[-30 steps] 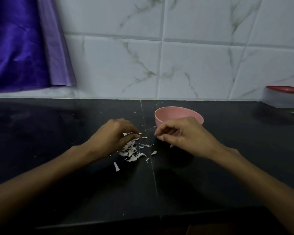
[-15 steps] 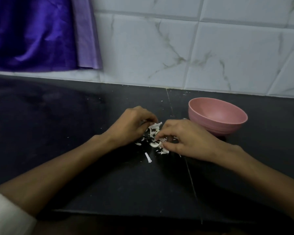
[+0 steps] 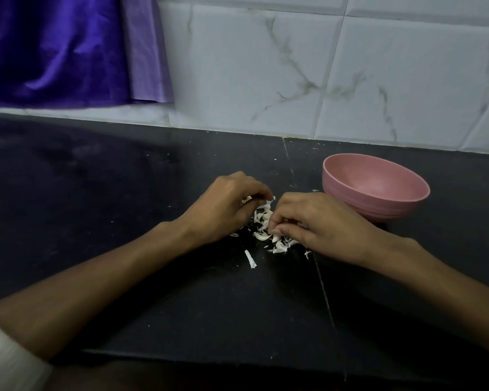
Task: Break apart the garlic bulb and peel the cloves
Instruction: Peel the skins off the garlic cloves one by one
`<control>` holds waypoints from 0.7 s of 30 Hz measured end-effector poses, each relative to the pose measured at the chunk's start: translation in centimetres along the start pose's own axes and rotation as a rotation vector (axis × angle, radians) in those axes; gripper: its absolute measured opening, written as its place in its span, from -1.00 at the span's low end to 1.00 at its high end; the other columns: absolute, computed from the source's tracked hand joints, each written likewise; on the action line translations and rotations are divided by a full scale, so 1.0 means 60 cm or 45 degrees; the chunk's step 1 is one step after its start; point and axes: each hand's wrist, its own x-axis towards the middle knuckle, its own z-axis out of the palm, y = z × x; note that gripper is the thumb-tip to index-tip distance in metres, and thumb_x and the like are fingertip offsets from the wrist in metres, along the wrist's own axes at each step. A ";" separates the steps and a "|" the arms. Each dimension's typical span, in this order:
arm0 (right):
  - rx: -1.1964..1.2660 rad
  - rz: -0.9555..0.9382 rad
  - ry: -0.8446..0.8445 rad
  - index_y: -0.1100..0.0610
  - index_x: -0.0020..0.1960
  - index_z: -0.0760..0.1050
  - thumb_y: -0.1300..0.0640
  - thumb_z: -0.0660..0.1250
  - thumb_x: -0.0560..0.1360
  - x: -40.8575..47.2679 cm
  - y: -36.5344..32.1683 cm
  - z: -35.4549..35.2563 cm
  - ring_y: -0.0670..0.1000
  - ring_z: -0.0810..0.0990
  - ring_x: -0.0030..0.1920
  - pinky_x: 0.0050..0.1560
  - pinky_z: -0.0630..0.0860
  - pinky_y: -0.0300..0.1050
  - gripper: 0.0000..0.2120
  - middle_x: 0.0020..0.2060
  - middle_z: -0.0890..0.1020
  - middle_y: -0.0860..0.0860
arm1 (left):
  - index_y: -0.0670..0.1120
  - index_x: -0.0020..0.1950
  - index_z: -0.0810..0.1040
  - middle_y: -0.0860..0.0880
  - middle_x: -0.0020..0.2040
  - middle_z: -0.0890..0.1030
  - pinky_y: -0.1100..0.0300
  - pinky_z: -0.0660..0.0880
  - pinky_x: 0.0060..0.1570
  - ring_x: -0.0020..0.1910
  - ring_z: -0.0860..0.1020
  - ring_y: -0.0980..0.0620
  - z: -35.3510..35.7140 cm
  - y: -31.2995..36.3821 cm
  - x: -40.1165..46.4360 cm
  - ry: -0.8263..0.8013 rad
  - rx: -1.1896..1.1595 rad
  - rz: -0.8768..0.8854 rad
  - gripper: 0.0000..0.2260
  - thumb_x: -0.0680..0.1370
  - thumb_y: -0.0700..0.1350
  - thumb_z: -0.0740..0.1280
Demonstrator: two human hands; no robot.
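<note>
My left hand (image 3: 226,204) curls over the left edge of the garlic skins (image 3: 266,224) heaped mid-frame on the tabletop (image 3: 124,221); my right hand (image 3: 314,221) pinches some. Peeling looks nearly done, though I cannot tell if a clove hides underneath. The pink bowl (image 3: 376,190), right, shows none.

Light: I read it as dim and cool, brightest on the wall tiles (image 3: 266,66).
Shadows: soft, under both forearms on the black counter (image 3: 96,193).
Sharpness: I see mild softness overall; fine detail smeared.
Edges: wide-angle bowing of tile lines.
</note>
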 end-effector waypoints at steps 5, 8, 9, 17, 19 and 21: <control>0.007 -0.015 -0.061 0.00 0.13 0.65 0.16 0.34 0.54 -0.006 0.004 0.003 -0.17 0.55 -0.08 -0.05 0.55 -0.06 -0.79 0.04 0.58 -0.14 | -0.10 0.05 0.67 0.05 -0.09 0.67 0.26 0.46 -0.07 -0.08 0.52 0.14 0.003 -0.001 -0.001 -0.005 -0.005 0.002 -0.87 0.52 -0.24 0.40; 0.001 -0.021 -0.048 0.02 0.12 0.66 0.15 0.36 0.53 -0.007 0.006 0.005 -0.15 0.56 -0.13 -0.07 0.55 -0.04 -0.80 0.01 0.59 -0.12 | -0.11 0.04 0.67 0.12 -0.11 0.62 0.30 0.44 -0.07 -0.08 0.50 0.18 0.003 -0.001 -0.001 0.002 -0.011 0.014 -0.87 0.52 -0.25 0.40; -0.003 -0.029 -0.037 0.03 0.10 0.66 0.15 0.37 0.52 -0.006 0.008 0.006 -0.16 0.55 -0.16 -0.09 0.56 -0.02 -0.82 -0.01 0.59 -0.12 | -0.11 0.04 0.67 0.15 -0.12 0.60 0.30 0.44 -0.07 -0.08 0.50 0.19 0.004 0.000 -0.001 -0.003 -0.007 0.017 -0.87 0.52 -0.25 0.40; 0.051 0.019 -0.026 -0.02 -0.01 0.63 0.06 0.40 0.49 -0.013 0.015 0.008 -0.21 0.50 -0.29 -0.22 0.46 -0.25 -0.90 -0.08 0.52 -0.20 | -0.12 0.04 0.67 0.20 -0.11 0.55 0.24 0.45 -0.06 -0.07 0.50 0.18 0.002 0.003 -0.001 -0.011 -0.003 0.042 -0.87 0.53 -0.25 0.39; 0.049 0.026 -0.027 -0.02 0.00 0.63 0.05 0.39 0.49 -0.011 0.015 0.008 -0.21 0.50 -0.29 -0.22 0.44 -0.27 -0.89 -0.07 0.52 -0.20 | -0.11 0.05 0.67 0.20 -0.11 0.55 0.23 0.46 -0.06 -0.08 0.50 0.18 0.002 0.005 -0.002 -0.021 -0.001 0.036 -0.87 0.53 -0.24 0.39; 0.022 0.042 -0.023 -0.01 0.02 0.62 0.04 0.38 0.51 -0.008 0.012 0.010 -0.23 0.47 -0.30 -0.23 0.39 -0.29 -0.89 -0.08 0.48 -0.20 | -0.11 0.05 0.67 0.20 -0.11 0.55 0.22 0.46 -0.06 -0.08 0.51 0.18 0.002 0.005 -0.002 -0.019 -0.004 0.035 -0.87 0.53 -0.24 0.39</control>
